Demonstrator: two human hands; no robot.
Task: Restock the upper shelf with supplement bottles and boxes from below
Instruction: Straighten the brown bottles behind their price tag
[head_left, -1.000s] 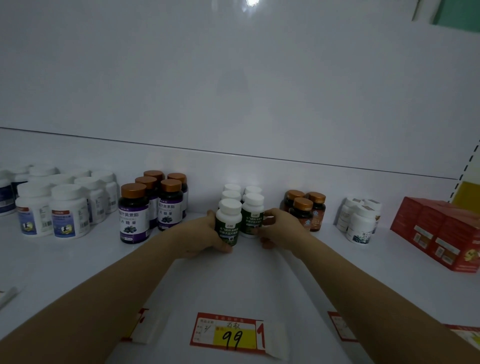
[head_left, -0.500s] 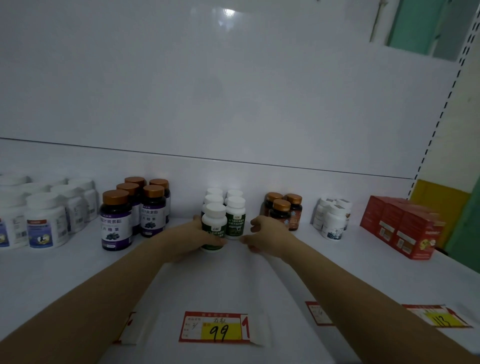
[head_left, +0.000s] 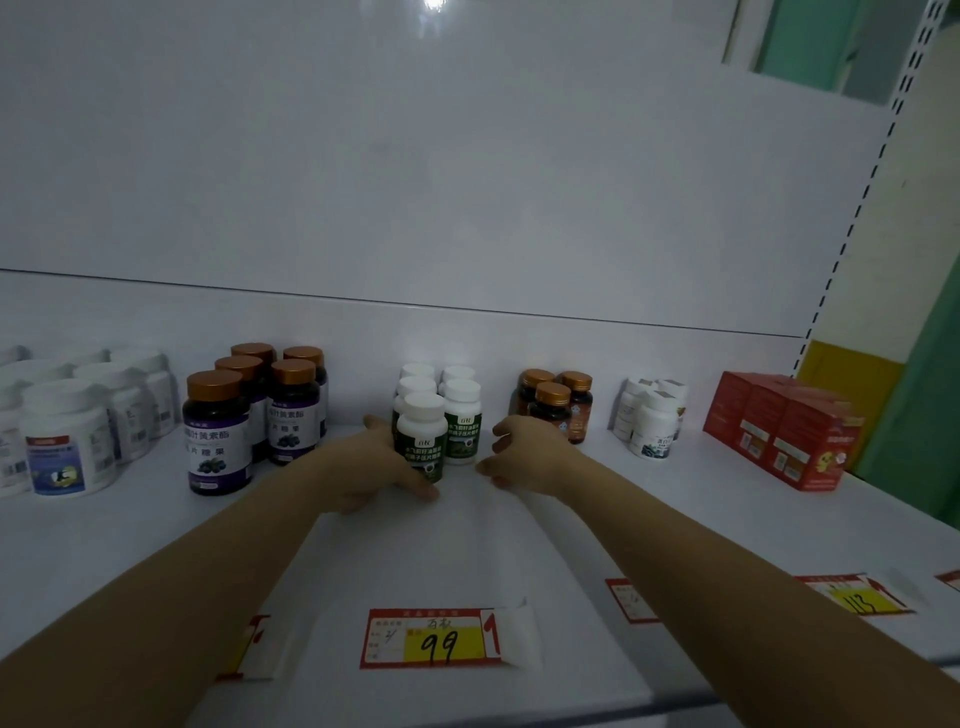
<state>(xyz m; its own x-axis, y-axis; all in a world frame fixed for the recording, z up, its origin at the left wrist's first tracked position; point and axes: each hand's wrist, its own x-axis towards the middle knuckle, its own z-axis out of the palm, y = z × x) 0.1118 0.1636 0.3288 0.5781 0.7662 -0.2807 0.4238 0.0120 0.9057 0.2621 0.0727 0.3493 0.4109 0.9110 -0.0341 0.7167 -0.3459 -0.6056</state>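
Note:
A cluster of white-capped bottles with green labels stands mid-shelf on the white upper shelf (head_left: 467, 545). My left hand (head_left: 374, 467) grips the front green-labelled bottle (head_left: 422, 441) from its left, thumb across its base and fingers behind it. The bottle stands upright on the shelf. Just right of it is a second green-labelled bottle (head_left: 462, 423). My right hand (head_left: 524, 457) rests on the shelf beside that bottle, fingers loosely curled, a small gap between them and its label, holding nothing.
Purple-labelled bottles with bronze caps (head_left: 218, 431) and large white jars (head_left: 67, 436) stand to the left. Small amber bottles (head_left: 553, 408), small white bottles (head_left: 652, 421) and red boxes (head_left: 779, 426) stand to the right. Price tags (head_left: 441, 639) line the front edge.
My right hand has drawn slightly off the right green-labelled bottle it was touching. My left hand stays round the front bottle. The view has shifted a little to the right.

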